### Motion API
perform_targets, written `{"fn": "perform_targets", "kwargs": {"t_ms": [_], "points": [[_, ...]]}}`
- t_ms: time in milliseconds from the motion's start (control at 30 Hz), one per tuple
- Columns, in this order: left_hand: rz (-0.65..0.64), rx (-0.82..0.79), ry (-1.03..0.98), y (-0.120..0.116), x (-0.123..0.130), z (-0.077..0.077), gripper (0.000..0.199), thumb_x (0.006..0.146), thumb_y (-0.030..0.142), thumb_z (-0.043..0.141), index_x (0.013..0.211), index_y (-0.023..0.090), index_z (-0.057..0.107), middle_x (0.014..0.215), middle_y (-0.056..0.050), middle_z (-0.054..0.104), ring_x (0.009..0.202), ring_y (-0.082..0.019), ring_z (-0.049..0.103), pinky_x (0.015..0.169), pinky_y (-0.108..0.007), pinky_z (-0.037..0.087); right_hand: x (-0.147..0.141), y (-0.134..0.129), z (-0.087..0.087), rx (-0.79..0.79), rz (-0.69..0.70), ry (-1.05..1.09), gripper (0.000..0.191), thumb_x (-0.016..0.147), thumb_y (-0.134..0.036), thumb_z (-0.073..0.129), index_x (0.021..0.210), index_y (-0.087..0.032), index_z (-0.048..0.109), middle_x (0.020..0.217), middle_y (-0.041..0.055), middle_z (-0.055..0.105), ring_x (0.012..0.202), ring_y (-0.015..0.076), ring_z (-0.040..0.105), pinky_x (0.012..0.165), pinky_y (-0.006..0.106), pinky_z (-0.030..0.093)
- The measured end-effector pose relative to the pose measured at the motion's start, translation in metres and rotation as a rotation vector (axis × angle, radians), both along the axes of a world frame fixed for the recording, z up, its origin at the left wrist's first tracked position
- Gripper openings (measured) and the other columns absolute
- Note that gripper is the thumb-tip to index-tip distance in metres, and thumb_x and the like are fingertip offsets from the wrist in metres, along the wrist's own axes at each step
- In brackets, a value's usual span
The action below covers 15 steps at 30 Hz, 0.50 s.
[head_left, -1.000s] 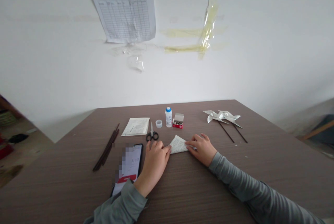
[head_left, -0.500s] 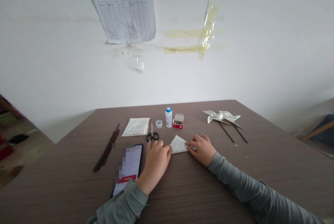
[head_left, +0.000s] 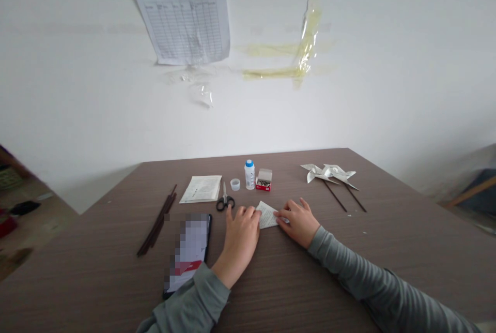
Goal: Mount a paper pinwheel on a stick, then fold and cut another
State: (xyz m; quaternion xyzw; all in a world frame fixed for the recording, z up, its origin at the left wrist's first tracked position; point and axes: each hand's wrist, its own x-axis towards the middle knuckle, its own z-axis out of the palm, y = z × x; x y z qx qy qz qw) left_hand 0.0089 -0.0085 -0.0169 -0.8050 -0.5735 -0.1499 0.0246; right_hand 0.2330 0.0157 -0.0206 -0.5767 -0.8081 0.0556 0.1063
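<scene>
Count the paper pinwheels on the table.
2: a pinwheel and a second pinwheel, overlapping at the far right of the table, each on a dark stick. Another could be hidden beneath them.

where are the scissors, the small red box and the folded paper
the scissors [head_left: 225, 203], head view, on the black finger loops
the small red box [head_left: 264, 186], head view, on its red front side
the folded paper [head_left: 267, 215], head view, on its top face between the hands
</scene>
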Motion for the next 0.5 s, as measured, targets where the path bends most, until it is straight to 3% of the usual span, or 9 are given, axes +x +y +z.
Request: {"fn": "perform_targets", "kwargs": {"t_ms": [167, 400, 500], "points": [[-0.011, -0.071, -0.054, 0.0004, -0.0003, 0.0016, 0.042, 0.119, 0.008, 0.067, 0.128, 0.033, 0.099, 0.140, -0.010, 0.096, 0.140, -0.040, 0.082, 0.146, -0.080, 0.048, -0.0012, -0.0015, 0.0025, -0.031, -0.008, -0.004, 0.037, 0.124, -0.020, 0.073, 0.145, -0.033, 0.100, 0.144, 0.0129, 0.092, 0.138, 0.0332, 0.088, 0.153, 0.073, 0.046], [0.012, -0.091, -0.072, 0.0046, -0.0017, -0.0004, 0.035, 0.117, 0.012, 0.075, 0.132, 0.032, 0.099, 0.152, -0.010, 0.095, 0.146, -0.040, 0.079, 0.143, -0.078, 0.050, -0.0048, -0.0001, -0.0036, 0.080, -0.045, 0.082, 0.018, 0.113, -0.028, 0.088, 0.125, -0.034, 0.100, 0.127, 0.0088, 0.089, 0.124, 0.0378, 0.088, 0.137, 0.066, 0.058], [0.025, -0.098, -0.076, 0.0055, -0.0017, -0.0021, 0.033, 0.116, 0.014, 0.078, 0.133, 0.033, 0.099, 0.153, -0.009, 0.095, 0.149, -0.040, 0.078, 0.145, -0.079, 0.047, -0.0076, -0.0003, -0.0057, 0.074, -0.055, 0.078, 0.014, 0.112, -0.035, 0.091, 0.125, -0.033, 0.097, 0.128, 0.0097, 0.088, 0.125, 0.0386, 0.085, 0.135, 0.068, 0.059]]}}
